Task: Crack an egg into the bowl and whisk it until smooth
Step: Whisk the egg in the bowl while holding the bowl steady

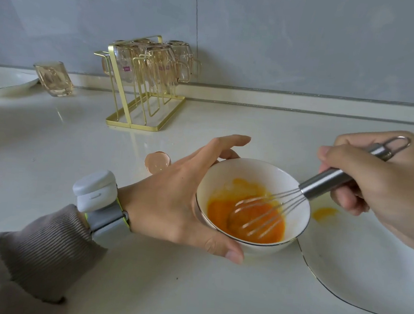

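Right grip: the right hand (pixel 382 185) has its fingers curled round the steel handle of the whisk (pixel 322 183), thumb on top; the hanging loop sticks out past the knuckles.
Whisk head: the wires slant down-left into the beaten egg (pixel 221 207).
Left grip: the left hand (pixel 180 199) cups the bowl (pixel 236 174) from its left side, thumb along the near rim, fingers round the far side.
Bowl: white with a dark rim line, standing on the counter (pixel 165 290) between the two hands.
Right edge: a plate (pixel 364 280) lies just beside the bowl; whether they touch I cannot tell. A yolk splash (pixel 325 213) sits on it under the right hand.
Left edge: an eggshell (pixel 157 161) lies just behind the left hand.
Wrist: a grey strapped device (pixel 94 190) above a ribbed sleeve (pixel 32 254).
Open room: bare counter in front of the bowl and to the far right.
Far back: a gold glass rack (pixel 139 117), a tumbler (pixel 53 79) and a white dish (pixel 8 81) near the wall, well apart from the bowl.
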`<state>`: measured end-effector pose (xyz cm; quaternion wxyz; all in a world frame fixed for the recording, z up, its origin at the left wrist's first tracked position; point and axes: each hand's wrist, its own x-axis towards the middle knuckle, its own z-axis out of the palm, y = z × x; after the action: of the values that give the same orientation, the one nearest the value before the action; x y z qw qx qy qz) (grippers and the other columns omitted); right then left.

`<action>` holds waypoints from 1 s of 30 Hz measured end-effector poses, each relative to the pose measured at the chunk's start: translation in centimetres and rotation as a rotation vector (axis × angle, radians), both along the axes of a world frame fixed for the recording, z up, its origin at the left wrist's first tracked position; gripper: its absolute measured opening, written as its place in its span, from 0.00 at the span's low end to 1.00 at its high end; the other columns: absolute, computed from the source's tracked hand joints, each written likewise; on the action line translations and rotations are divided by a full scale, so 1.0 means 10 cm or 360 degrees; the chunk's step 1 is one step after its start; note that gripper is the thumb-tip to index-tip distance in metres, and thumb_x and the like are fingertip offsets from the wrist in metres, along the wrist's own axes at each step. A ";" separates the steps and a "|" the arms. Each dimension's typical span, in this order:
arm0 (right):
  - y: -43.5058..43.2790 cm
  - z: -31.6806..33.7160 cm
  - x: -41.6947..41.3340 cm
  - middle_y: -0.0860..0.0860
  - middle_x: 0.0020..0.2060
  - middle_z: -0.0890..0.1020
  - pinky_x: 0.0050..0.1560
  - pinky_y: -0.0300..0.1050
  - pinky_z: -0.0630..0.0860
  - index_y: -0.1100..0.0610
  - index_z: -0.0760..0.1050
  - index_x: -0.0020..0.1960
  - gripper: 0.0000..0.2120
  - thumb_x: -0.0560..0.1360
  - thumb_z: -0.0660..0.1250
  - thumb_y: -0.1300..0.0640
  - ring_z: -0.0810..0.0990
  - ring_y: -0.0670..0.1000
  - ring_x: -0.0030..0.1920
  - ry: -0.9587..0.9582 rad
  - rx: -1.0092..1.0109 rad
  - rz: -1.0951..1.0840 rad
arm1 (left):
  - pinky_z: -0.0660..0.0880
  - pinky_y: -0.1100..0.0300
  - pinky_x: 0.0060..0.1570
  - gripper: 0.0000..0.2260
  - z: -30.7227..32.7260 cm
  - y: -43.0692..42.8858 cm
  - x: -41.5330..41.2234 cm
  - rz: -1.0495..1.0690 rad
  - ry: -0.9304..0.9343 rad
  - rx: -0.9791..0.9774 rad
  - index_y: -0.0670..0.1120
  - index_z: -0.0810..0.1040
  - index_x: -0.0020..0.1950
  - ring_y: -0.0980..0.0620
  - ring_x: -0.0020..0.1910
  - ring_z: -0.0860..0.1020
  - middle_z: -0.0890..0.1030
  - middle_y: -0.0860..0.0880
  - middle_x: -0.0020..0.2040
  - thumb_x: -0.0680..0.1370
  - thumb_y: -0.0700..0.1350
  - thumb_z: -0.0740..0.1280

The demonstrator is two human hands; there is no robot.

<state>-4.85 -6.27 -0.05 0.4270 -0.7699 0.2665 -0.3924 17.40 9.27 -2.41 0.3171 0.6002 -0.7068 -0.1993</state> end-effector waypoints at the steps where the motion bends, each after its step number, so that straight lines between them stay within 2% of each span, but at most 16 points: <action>1: 0.01 0.00 0.00 0.55 0.17 0.72 0.21 0.35 0.64 0.66 0.75 0.32 0.18 0.74 0.69 0.53 0.67 0.52 0.18 -0.0013 0.0020 0.0017 | 0.78 0.53 0.63 0.56 0.00 0.00 0.00 0.0000 0.0000 0.0000 0.62 0.51 0.79 0.53 0.70 0.74 0.70 0.55 0.71 0.58 0.75 0.73; 5: 0.02 0.01 0.01 0.55 0.17 0.72 0.21 0.36 0.64 0.67 0.74 0.31 0.19 0.75 0.69 0.56 0.67 0.51 0.19 0.0017 -0.0040 -0.0030 | 0.78 0.53 0.64 0.57 -0.01 0.00 0.01 0.0009 -0.0010 -0.0001 0.62 0.51 0.79 0.54 0.70 0.74 0.70 0.55 0.71 0.57 0.73 0.75; 11: 0.03 0.02 0.01 0.54 0.17 0.71 0.22 0.36 0.64 0.66 0.73 0.31 0.19 0.75 0.69 0.54 0.66 0.52 0.20 0.0025 -0.0023 -0.0016 | 0.78 0.54 0.64 0.55 0.00 0.00 0.01 -0.0011 -0.0009 -0.0018 0.62 0.51 0.78 0.54 0.70 0.74 0.70 0.56 0.71 0.58 0.75 0.72; 16: 0.04 0.03 -0.01 0.55 0.17 0.70 0.22 0.39 0.64 0.67 0.72 0.31 0.19 0.75 0.69 0.56 0.65 0.53 0.21 0.0018 -0.0019 -0.0028 | 0.77 0.59 0.64 0.55 0.01 0.01 0.00 -0.0020 -0.0001 -0.0009 0.62 0.51 0.78 0.56 0.69 0.74 0.70 0.58 0.71 0.58 0.75 0.73; 24: 0.04 0.05 -0.02 0.54 0.17 0.70 0.23 0.39 0.64 0.66 0.73 0.31 0.19 0.74 0.67 0.54 0.65 0.53 0.22 0.0003 0.0062 0.0010 | 0.75 0.66 0.62 0.55 0.01 0.00 -0.01 -0.0029 0.0013 -0.0009 0.62 0.51 0.78 0.58 0.69 0.74 0.70 0.58 0.70 0.58 0.73 0.76; 27: 0.05 0.07 -0.03 0.55 0.18 0.71 0.23 0.40 0.63 0.65 0.71 0.29 0.19 0.76 0.69 0.58 0.65 0.53 0.23 0.0021 -0.0017 -0.0061 | 0.74 0.67 0.62 0.54 0.01 0.00 -0.01 -0.0028 0.0024 -0.0015 0.64 0.51 0.78 0.58 0.69 0.74 0.70 0.60 0.70 0.58 0.75 0.73; 30: 0.07 0.07 -0.04 0.55 0.18 0.71 0.23 0.39 0.64 0.66 0.71 0.30 0.18 0.74 0.68 0.56 0.65 0.53 0.23 0.0011 0.0027 -0.0024 | 0.73 0.69 0.62 0.54 0.01 0.01 -0.02 -0.0017 0.0033 -0.0022 0.64 0.51 0.78 0.59 0.70 0.73 0.70 0.61 0.70 0.57 0.76 0.73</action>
<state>-5.21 -5.62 0.70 0.4296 -0.7655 0.2772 -0.3907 17.18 9.34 -2.29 0.3275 0.5922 -0.7080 -0.2023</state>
